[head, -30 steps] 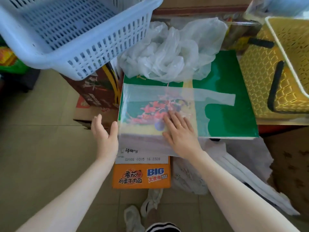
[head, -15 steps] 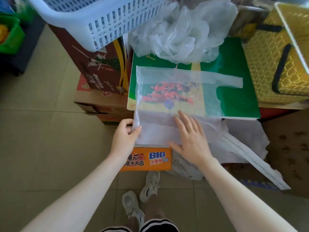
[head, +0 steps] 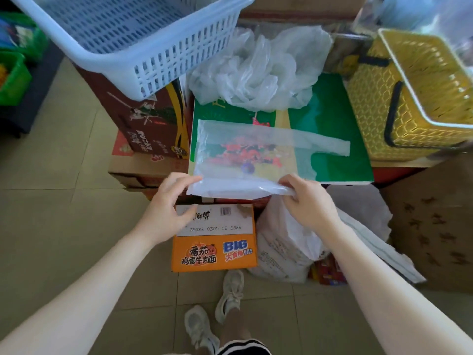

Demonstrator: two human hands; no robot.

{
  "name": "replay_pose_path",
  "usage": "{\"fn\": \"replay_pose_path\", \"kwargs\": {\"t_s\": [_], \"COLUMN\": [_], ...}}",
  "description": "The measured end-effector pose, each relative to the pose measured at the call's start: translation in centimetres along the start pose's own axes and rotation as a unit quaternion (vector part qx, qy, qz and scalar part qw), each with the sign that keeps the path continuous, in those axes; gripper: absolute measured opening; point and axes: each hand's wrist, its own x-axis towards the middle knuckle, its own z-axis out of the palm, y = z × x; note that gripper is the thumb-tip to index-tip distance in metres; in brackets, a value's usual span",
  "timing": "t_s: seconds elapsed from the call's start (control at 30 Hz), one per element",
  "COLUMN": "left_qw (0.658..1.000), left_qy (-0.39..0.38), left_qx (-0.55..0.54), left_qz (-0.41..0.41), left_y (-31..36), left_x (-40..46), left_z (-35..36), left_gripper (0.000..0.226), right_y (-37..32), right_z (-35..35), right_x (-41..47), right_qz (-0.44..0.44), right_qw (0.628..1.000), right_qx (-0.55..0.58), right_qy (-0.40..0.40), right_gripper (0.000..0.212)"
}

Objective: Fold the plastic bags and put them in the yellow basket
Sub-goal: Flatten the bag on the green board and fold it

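Head view: both hands, left (head: 167, 201) and right (head: 308, 201), pinch the plastic bag's (head: 245, 155) near edge

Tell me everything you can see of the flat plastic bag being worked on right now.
The flat plastic bag is thin, translucent white film, lying spread on the green box top, whose print shows through. One handle strip points right, toward the yellow basket. Its near edge overhangs the box and is lifted: the left hand pinches the near-left corner, the right hand pinches the near-right. Not yet folded over.
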Motion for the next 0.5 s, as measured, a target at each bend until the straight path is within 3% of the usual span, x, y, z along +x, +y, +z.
{"fn": "replay_pose_path", "kwargs": {"t_s": [0.07,0.13,0.23,0.37,0.43,0.5], "left_qw": [0.997,0.998,0.994,0.982,0.975,0.967], "left_qy": [0.038,0.041,0.069,0.123,0.133,0.144], "left_qx": [0.060,0.015,-0.075,-0.001,0.019,0.047], "left_qz": [0.036,0.038,-0.036,-0.144,-0.176,-0.204], "left_y": [0.1,1.3,3.5,2.9,2.2,1.7], "left_x": [1.6,3.3,6.0,10.4,11.9,12.7], "left_z": [-0.1,-0.4,-0.4,0.5,1.2,2.1], "left_gripper": [0.044,0.015,0.003,0.034,0.037,0.034], "right_y": [0.1,0.1,-0.3,-1.6,-2.0,-2.0], "right_z": [-2.1,-3.7,-5.7,-6.8,-6.2,-5.0], "right_x": [1.7,3.6,6.2,8.2,8.5,8.7], "right_qz": [-0.031,-0.045,0.006,0.060,0.018,-0.023], "right_qw": [0.996,0.988,0.985,0.977,0.977,0.967], "right_qx": [0.035,0.036,0.042,-0.030,-0.133,-0.217], "right_qy": [-0.076,-0.147,-0.166,-0.201,-0.165,-0.132], "right_gripper": [0.016,0.010,0.035,0.089,0.103,0.102]}}
